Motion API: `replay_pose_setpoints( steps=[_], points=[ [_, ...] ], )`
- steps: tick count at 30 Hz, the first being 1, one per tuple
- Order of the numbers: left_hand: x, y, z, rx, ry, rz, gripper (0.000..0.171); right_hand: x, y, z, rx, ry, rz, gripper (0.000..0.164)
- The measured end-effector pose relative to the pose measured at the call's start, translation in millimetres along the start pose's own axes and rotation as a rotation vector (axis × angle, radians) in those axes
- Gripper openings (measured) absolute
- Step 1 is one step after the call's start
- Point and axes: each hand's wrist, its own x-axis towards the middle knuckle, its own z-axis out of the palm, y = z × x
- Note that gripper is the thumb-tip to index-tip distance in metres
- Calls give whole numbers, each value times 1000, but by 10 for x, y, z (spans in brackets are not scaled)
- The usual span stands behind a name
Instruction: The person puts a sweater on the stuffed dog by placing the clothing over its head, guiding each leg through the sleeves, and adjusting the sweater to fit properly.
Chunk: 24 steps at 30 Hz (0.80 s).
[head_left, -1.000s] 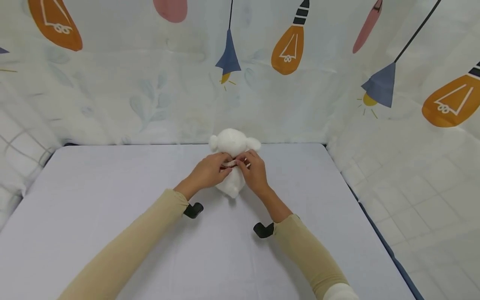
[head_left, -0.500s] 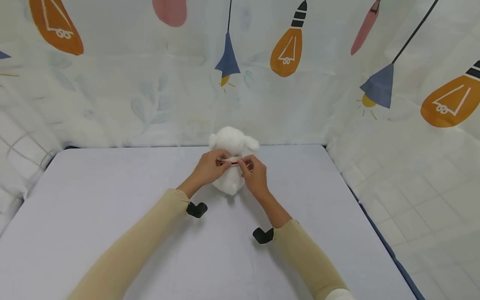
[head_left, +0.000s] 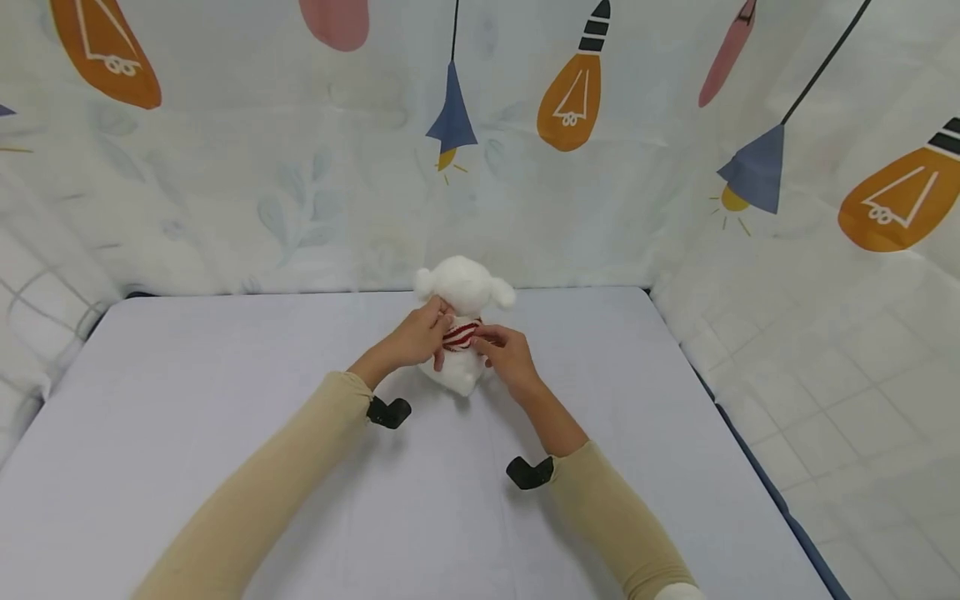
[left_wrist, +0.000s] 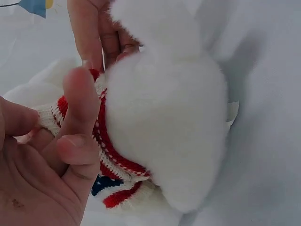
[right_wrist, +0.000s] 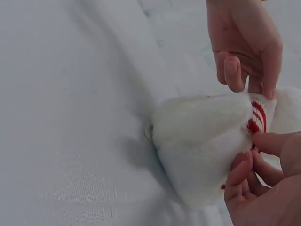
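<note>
A white plush toy [head_left: 462, 283] with rounded ears sits at the far side of the table, its back apparently towards me. Around its upper body is a small red-and-white striped knitted sweater [head_left: 459, 335]. A dark blue patch with white dots [left_wrist: 104, 184] shows on the knit in the left wrist view. My left hand [head_left: 417, 337] pinches the sweater's upper edge near the toy's neck, other fingers bent. On the opposite side, my right hand [head_left: 512, 358] pinches the lower edge between thumb and fingers, seen closely in the right wrist view. The toy's front is hidden.
A white cloth covers the table [head_left: 315, 500]. Behind it hangs a pale curtain [head_left: 345, 200] printed with bulbs and lamps. Black angled pieces [head_left: 389, 412] stick out at both sleeve cuffs, just above the tabletop.
The sweater was bunched in a narrow band below the toy's head; now it is spread lower, with its stripes showing. My right hand has shifted slightly down, and my left fingers have changed position.
</note>
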Motion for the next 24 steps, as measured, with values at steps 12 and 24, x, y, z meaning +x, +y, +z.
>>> replay_pose_setpoints(
  steps=[12, 24],
  points=[
    [13, -46, 17, -282, -33, -85, 28, 2, -91, 16, 17, -111, 112, 28],
    [12, 53, 146, 108, 350, 48, 15, 162, -88, 27, 379, -183, 225, 14]
  ],
)
